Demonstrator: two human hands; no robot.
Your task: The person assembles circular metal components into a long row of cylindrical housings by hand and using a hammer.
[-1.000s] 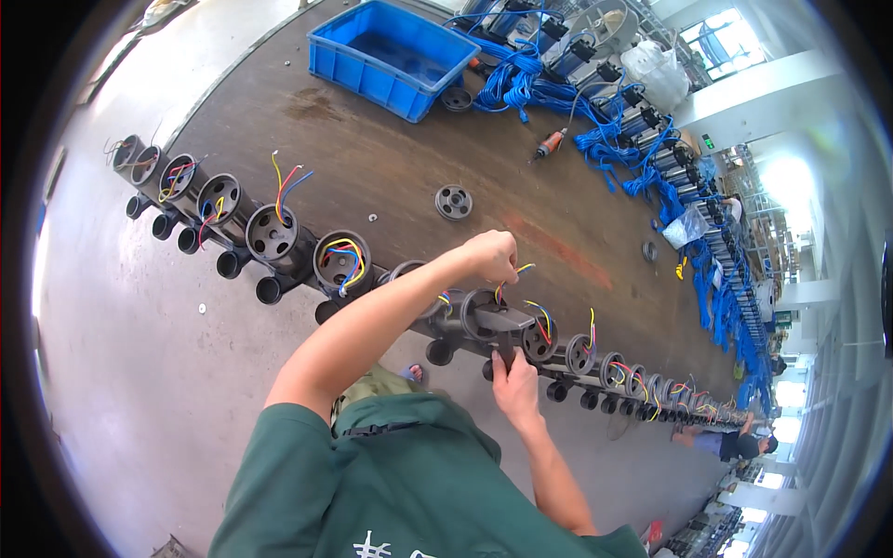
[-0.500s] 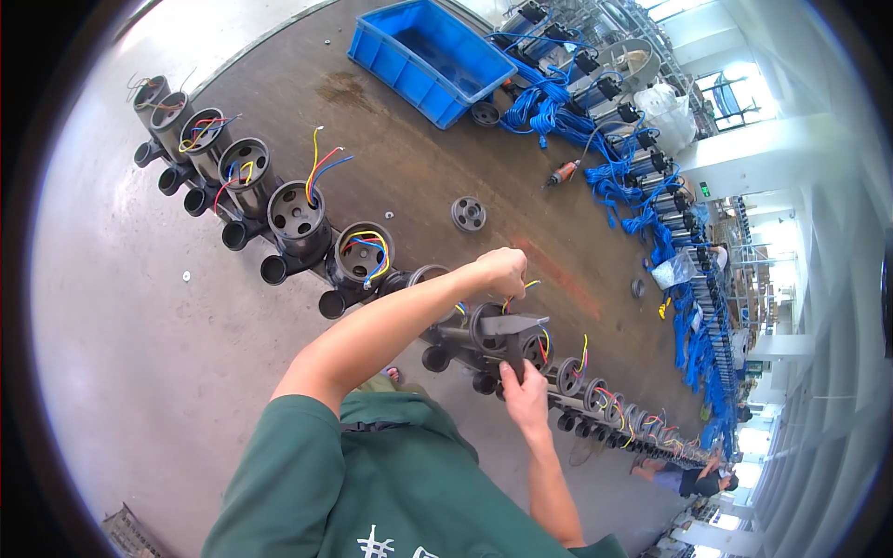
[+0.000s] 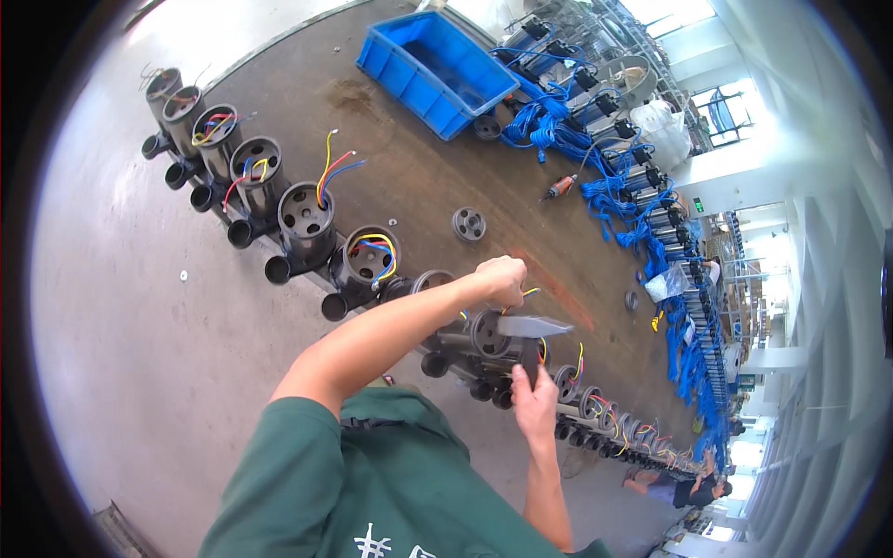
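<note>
My right hand (image 3: 535,405) is wrapped round the dark handle of a hammer (image 3: 535,326), whose grey metal head lies level over a black cylindrical housing (image 3: 486,332). Just above that housing, my left hand (image 3: 502,282) is closed in a fist. Yellow and blue wires (image 3: 531,292) stick out beside the fist; whether the fingers grip them or something else is hidden. My left forearm crosses in front of the neighbouring housing (image 3: 431,282). Nearer the left, another black housing (image 3: 370,256) has red, blue and yellow wires curled over its perforated top.
More wired housings (image 3: 306,223) run in a diagonal row along the brown bench's edge. On the bench (image 3: 419,200) lie a loose perforated disc (image 3: 469,224), a red-grey power tool (image 3: 560,187) and a blue crate (image 3: 437,74). Blue cables (image 3: 609,200) line the far side. A person (image 3: 702,488) is at the far right.
The hammer and my right hand have shifted slightly right, and the head now sits more level. My left fist stays near the same place. The whole view has tilted a little.
</note>
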